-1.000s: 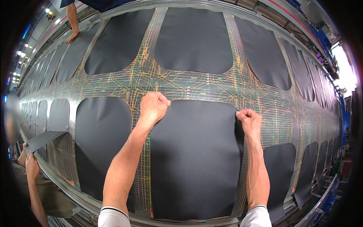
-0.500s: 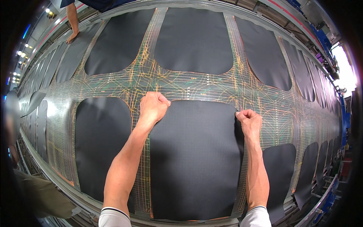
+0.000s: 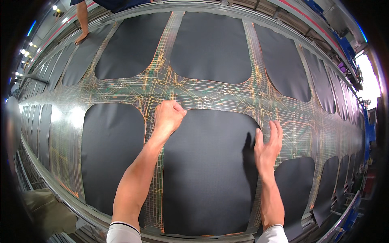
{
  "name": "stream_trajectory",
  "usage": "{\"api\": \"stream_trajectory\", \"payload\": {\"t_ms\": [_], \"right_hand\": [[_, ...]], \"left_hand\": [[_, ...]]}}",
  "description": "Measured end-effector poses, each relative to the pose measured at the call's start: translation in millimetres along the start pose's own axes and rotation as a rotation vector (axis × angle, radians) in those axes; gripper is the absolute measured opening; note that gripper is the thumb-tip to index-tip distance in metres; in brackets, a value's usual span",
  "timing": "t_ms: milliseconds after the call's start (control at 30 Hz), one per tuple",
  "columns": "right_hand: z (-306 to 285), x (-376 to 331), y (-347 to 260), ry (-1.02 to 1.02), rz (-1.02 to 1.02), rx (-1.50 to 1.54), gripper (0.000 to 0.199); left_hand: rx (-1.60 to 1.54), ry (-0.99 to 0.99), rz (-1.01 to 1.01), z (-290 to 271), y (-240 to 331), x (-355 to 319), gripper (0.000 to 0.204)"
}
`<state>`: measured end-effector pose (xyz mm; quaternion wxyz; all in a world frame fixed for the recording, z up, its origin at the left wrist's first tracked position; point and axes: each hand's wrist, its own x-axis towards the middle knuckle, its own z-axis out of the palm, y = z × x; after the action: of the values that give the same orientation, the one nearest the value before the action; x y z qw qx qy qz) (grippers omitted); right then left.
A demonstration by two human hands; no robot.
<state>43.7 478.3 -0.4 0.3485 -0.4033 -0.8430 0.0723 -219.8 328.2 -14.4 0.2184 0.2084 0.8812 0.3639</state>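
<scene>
In front of me a large black sheet with rounded far corners (image 3: 210, 174) lies flat on a long surface covered in thin coloured pattern lines (image 3: 214, 95). My left hand (image 3: 169, 117) is closed at the sheet's far left corner, thumb and fingers pinched on its edge. My right hand (image 3: 268, 150) is by the far right edge with its fingers apart, holding nothing. Its thumb is close to the sheet's edge; I cannot tell whether it touches. A dark shadow of that hand falls on the sheet.
Similar black sheets lie to the left (image 3: 109, 154), at the right (image 3: 296, 190) and across the far side (image 3: 210, 44). Another person's hand (image 3: 82, 37) rests on a sheet at the far left. A metal rail (image 3: 219, 7) runs along the far edge.
My right hand has let go of the sheet's far right corner and opened, moving slightly nearer. The sheet's lifted right edge now lies flat. My left hand keeps its pinch.
</scene>
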Motion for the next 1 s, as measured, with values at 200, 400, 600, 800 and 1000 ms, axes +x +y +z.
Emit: {"api": "stream_trajectory", "payload": {"t_ms": [200, 400, 600, 800, 1000], "right_hand": [[9, -39, -60, -0.832, -0.771, 0.17, 0.058], [65, -8, -55, -0.755, -0.866, 0.114, 0.055], [76, -5, -57, -0.739, -0.776, 0.104, 0.054], [75, -5, -57, -0.745, -0.771, 0.113, 0.055], [72, -2, -57, -0.75, -0.727, 0.175, 0.057]], "left_hand": [[0.02, -0.011, 0.003, 0, 2, 1, 0.017], [0.033, 0.012, 0.009, -1, -1, 0, 0.017], [0.019, 0.0, 0.001, -3, 2, -2, 0.015], [0.017, 0.005, 0.003, -4, 3, -3, 0.015], [-0.009, 0.001, -0.002, -2, 0, -1, 0.014]]}}
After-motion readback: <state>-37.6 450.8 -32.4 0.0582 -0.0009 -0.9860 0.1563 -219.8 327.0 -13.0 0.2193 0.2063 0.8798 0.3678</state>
